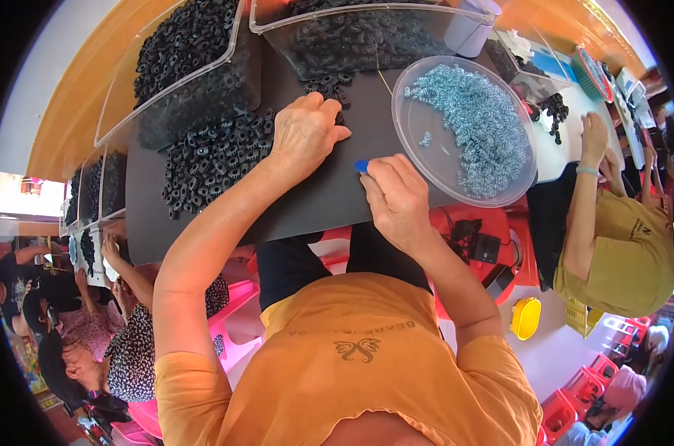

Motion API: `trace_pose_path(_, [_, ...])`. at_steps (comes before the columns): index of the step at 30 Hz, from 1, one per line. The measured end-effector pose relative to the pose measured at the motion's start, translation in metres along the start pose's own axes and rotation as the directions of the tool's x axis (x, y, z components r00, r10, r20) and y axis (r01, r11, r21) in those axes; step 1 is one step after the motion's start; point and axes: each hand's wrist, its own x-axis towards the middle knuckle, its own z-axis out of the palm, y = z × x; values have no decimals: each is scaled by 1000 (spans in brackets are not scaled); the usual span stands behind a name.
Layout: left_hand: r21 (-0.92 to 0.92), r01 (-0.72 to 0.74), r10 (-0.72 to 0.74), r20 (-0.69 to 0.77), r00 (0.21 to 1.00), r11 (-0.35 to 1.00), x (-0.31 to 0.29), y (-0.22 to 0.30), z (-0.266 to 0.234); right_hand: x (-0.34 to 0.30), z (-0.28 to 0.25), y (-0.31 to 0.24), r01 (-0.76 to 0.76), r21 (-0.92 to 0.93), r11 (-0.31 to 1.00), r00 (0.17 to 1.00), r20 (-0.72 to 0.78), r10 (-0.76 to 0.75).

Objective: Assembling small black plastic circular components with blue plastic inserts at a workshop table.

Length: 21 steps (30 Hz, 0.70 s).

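Orange T-shirt (pixel 337 357) cloth lies nearest the camera, below two bare hands over a dark tabletop (pixel 300 212). On the left hand (pixel 307 134), the fingers curl down at the edge of the small black plastic parts (pixel 218 160), thumb out to the right; the tips are hidden, so I cannot tell whether they grip one. On the right hand (pixel 396 193), thumb and fingers are drawn together behind a small blue piece (pixel 362 166); whether it is pinched or worn is unclear. Just beyond that hand, right of it, metallic coil springs (pixel 482 126) heap in a round clear tray (pixel 433 163). Past the left hand stand two clear bins, left (pixel 166 104) and far (pixel 315 17), holding more black parts. Judging by these heaps, much handling remains; finished pieces cannot be told from unfinished.
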Motion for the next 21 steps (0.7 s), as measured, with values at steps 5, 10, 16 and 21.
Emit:
trace_pose_path(5, [-90, 28, -29, -2, 1000, 996, -7, -3, 4, -1, 1, -1, 2, -6, 1000, 1000, -16, -2])
trace_pose_path(10, [-635, 466, -309, 349, 884, 616, -24, 10, -25, 0, 0, 2, -7, 16, 1000, 1000, -10, 8])
trace_pose_path(16, [-834, 551, -373, 515, 772, -9, -40, 36, -40, 7, -33, -20, -96, 80, 992, 995, 23, 94])
trace_pose_path(21, [-805, 508, -297, 588, 753, -306, -54, 44, -36, 32, -84, 1, -187, -204, 961, 982, -45, 182])
